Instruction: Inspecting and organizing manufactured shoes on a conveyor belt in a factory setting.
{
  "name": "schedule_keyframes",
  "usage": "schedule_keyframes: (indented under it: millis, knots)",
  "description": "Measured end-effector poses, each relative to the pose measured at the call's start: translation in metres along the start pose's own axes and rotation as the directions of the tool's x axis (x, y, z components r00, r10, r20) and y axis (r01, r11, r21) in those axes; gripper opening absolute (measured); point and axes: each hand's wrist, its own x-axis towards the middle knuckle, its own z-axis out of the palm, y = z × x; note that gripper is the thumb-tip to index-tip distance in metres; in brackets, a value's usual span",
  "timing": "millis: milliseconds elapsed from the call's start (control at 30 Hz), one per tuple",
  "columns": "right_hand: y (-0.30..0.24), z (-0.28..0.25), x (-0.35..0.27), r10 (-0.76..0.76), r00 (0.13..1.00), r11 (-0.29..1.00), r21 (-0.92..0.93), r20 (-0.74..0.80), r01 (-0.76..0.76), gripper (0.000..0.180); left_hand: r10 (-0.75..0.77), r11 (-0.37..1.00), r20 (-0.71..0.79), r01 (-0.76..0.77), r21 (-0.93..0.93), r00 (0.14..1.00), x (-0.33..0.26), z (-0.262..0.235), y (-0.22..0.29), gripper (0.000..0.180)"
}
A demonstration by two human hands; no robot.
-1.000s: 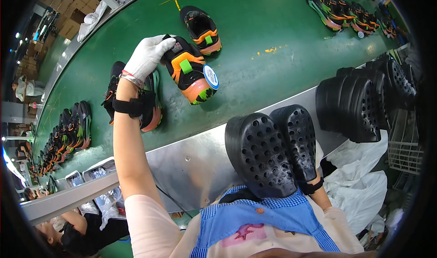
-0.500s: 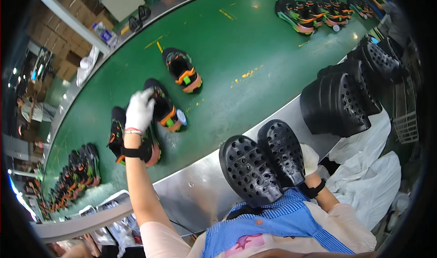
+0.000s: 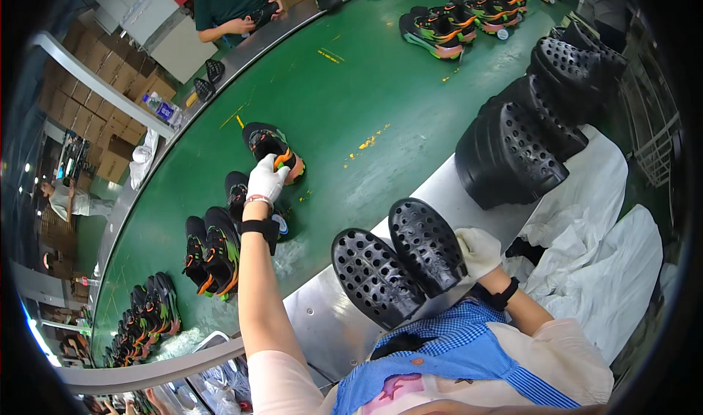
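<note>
My left hand [image 3: 268, 181], in a white glove, reaches over the green surface and grips a black sneaker [image 3: 258, 137] with orange and green trim at its heel. Just nearer, partly hidden behind that hand and wrist, lies another such sneaker [image 3: 234, 187]. To the left stands a pair of matching sneakers [image 3: 221, 243]. My right hand [image 3: 480, 254], also gloved, is closed at the edge of a black foot-shaped piece full of holes [image 3: 425, 243]; its grip is partly hidden. A second such perforated piece [image 3: 376, 276] lies against it, in front of my blue checked apron.
Stacked black perforated pieces [image 3: 509, 155] stand at right along the metal ledge [image 3: 322, 305], beside white sacking [image 3: 586, 268]. Sneaker rows sit at far right [image 3: 469, 20] and lower left [image 3: 150, 305]. A person [image 3: 234, 9] handles a dark shoe across the surface.
My left hand has moved from the nearer sneakers to the heel of the farther one. The view has shifted, bringing the person across the surface further into it. My right hand stays by the perforated pieces.
</note>
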Motion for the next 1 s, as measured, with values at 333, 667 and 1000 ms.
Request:
schedule_keyframes:
  millis: [333,667,1000]
  knots:
    - [0.001,0.001,-0.004,-0.036,0.999,0.999,-0.032,-0.026,0.035,0.008,0.096,0.994,0.300,-0.075,-0.079,0.949,-0.087,-0.014,0.030,0.039]
    - [0.003,0.005,-0.006,-0.037,0.999,0.997,-0.070,-0.038,0.034,0.007,0.115,0.993,-0.285,-0.104,0.050,0.952,-0.085,-0.015,0.008,0.032]
    - [0.001,0.004,-0.004,-0.047,0.999,0.997,-0.064,-0.027,0.046,0.008,0.101,0.943,-0.259,-0.176,-0.284,0.961,-0.078,0.012,-0.023,0.041]
